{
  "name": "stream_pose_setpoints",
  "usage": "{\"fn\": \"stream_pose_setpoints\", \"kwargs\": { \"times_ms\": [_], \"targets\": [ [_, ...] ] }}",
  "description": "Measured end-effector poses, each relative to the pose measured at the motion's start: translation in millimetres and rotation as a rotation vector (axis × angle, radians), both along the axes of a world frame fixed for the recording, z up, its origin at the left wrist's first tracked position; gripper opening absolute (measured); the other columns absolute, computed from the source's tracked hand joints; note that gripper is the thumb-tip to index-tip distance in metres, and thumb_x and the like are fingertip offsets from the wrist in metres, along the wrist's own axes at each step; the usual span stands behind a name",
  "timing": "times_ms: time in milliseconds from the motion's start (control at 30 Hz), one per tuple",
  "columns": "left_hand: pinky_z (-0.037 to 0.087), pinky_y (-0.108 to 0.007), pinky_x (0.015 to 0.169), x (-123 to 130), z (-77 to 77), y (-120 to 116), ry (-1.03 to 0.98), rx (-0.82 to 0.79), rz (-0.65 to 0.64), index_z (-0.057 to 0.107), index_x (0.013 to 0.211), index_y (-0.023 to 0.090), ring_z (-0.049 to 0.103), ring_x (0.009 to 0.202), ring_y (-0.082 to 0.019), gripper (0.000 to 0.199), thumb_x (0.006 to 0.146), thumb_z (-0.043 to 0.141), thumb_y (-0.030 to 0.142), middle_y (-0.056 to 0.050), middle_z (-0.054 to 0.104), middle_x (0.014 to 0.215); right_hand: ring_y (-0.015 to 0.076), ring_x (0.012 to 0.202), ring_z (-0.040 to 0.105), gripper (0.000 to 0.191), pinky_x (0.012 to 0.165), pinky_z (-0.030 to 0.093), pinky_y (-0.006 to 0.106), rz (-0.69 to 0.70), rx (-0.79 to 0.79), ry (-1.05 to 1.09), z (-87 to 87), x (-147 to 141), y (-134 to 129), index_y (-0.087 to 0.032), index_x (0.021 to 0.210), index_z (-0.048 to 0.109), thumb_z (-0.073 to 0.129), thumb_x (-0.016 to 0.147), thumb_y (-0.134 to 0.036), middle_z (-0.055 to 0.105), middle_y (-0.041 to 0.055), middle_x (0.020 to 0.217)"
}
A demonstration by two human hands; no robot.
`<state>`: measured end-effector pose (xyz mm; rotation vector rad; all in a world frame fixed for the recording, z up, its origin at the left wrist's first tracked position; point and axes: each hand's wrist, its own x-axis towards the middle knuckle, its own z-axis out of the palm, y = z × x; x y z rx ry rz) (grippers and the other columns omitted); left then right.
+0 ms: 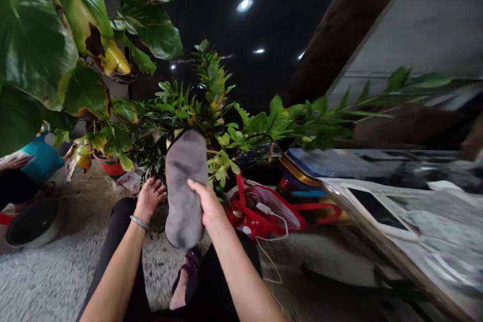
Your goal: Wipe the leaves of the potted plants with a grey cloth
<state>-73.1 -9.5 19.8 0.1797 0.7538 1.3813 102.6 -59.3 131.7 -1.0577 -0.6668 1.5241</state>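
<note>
My right hand [209, 204] holds up a long grey, sole-shaped piece [185, 191] that looks like soft cloth, perhaps a sock or slipper. The thumb presses on its face; the other fingers are hidden behind. Its upper edge is dark, with a bit of yellow at the top left. To the left of it, my left hand [151, 196] is held apart, palm up and fingers spread, with nothing in it. A bangle is on that wrist.
Leafy potted plants [211, 95] stand ahead. On the right, a table [339, 196] bears a white phone [377, 211]; beside it is a red bag [260, 211] with a white cable. Another person's hand [17, 161] shows at far left, above a dark basin [33, 224].
</note>
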Motion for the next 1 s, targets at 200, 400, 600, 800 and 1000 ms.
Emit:
{"fn": "stream_pose_setpoints", "kwargs": {
  "times_ms": [200, 400, 600, 800, 1000],
  "targets": [
    [0.051, -0.027, 0.057, -17, 7.6, 7, 0.055, 0.101, 0.071, 0.061, 0.106, 0.021, 0.064, 0.060, -0.014, 0.026, 0.082, 0.071, 0.026, -0.004, 0.072, 0.092, 0.0284, 0.072, 0.072, 0.034, 0.066, 0.054, 0.036, 0.082, -0.158, -0.156, -43.8, 11, -45, -0.017, 0.079, 0.076, 0.084, 0.055, -0.040, 0.077, 0.0065, 0.071],
    [0.052, -0.025, 0.056, -24, 24.2, 23, 0.047, 0.168, 0.085, 0.059, 0.095, 0.019, 0.067, 0.065, -0.015, 0.017, 0.084, 0.071, 0.028, -0.006, 0.072, 0.097, 0.0276, 0.079, 0.073, 0.043, 0.074, 0.056, 0.037, -0.136, 0.108, -0.012, 34.7, 20, -9, -0.019, 0.090, 0.076, 0.086, 0.052, -0.035, 0.080, 0.0064, 0.086],
    [0.051, -0.025, 0.057, -32, 11.2, 31, -0.009, 0.164, 0.178, 0.063, 0.087, 0.019, 0.067, 0.064, -0.014, 0.010, 0.082, 0.071, 0.020, 0.001, 0.071, 0.078, 0.0278, 0.068, 0.072, 0.023, 0.069, 0.056, 0.038, 0.140, -0.101, -0.005, 5.8, -25, 0, -0.019, 0.077, 0.075, 0.079, 0.062, -0.036, 0.076, 0.0043, 0.067],
    [0.052, -0.025, 0.060, -40, 3.8, 31, -0.040, 0.075, 0.243, 0.065, 0.081, 0.017, 0.064, 0.060, -0.013, 0.009, 0.078, 0.071, 0.012, 0.001, 0.070, 0.072, 0.0283, 0.075, 0.073, 0.031, 0.072, 0.056, 0.037, 0.099, 0.005, -0.122, 17.0, -11, -24, -0.019, 0.085, 0.077, 0.082, 0.060, -0.037, 0.079, 0.0057, 0.080],
    [0.053, -0.027, 0.068, -39, -1.5, 30, -0.037, 0.071, 0.229, 0.062, 0.080, 0.017, 0.065, 0.065, -0.015, 0.012, 0.076, 0.073, 0.013, 0.000, 0.068, 0.068, 0.0274, 0.083, 0.073, 0.035, 0.080, 0.057, 0.037, -0.029, 0.212, 0.001, 63.5, -43, 28, -0.018, 0.087, 0.073, 0.081, 0.058, -0.035, 0.079, 0.0047, 0.082]
  ]
}}
